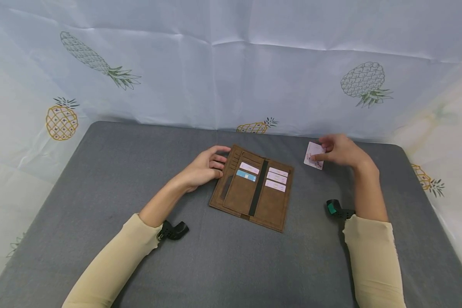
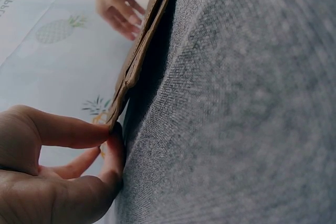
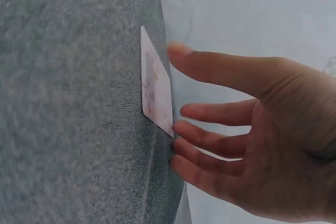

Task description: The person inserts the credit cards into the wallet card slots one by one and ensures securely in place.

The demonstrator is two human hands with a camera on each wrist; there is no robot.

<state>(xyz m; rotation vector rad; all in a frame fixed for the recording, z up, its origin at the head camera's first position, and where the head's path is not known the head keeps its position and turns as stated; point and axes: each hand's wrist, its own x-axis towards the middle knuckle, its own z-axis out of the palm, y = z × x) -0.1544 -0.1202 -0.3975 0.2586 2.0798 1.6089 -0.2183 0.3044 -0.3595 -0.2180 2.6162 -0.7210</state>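
Observation:
A brown bifold wallet (image 1: 236, 192) lies spread open on the grey table. My left hand (image 1: 202, 169) is at its left edge; in the left wrist view, thumb and finger pinch the edge of the wallet (image 2: 137, 59). A blue card (image 1: 246, 176) and a pale pink card (image 1: 249, 167) sit in the left panel's slots, and several pink cards (image 1: 276, 179) in the right panel's. Right of the wallet, a pale pink card (image 3: 157, 90) lies on the table. Around its right side my right hand (image 1: 342, 150) has its thumb and fingers spread, without gripping it.
The grey cloth-covered table (image 1: 169, 269) ends at a pale curtain (image 1: 231, 85) printed with pineapples. Black wrist devices (image 1: 175, 231) show by both sleeves. A dark strap (image 1: 259, 188) runs down the wallet's middle.

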